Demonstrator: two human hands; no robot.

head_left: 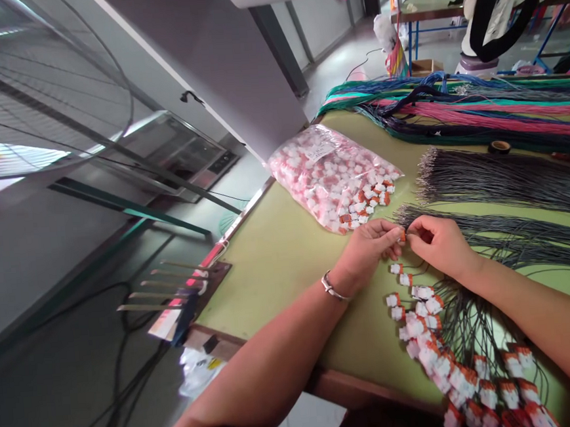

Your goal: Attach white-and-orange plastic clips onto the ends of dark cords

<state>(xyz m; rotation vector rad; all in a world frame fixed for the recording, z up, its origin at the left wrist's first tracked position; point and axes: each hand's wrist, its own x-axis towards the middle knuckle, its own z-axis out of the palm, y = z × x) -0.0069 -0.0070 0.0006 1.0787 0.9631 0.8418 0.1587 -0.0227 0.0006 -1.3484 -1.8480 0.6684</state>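
Between the thumb and fingers of my left hand [376,240] is a small orange and white connector [402,235]. My right hand [435,241] meets it from the other side, thumb and forefinger pinched around what looks like the end of a thin black wire; the tip itself is hidden. Just beyond both hands lies a bundle of black wires [493,227] with its ends toward me. Below them, a pile of wired connectors [431,347] in white and orange spreads along the table, black wires trailing from it.
A clear plastic bag [315,165] full of connectors lies open on the green table [264,261]. Another black wire bundle [504,180], a tape roll [499,147] and long coloured wires [454,105] are farther back. A rack with metal prongs [183,294] stands at the left edge.
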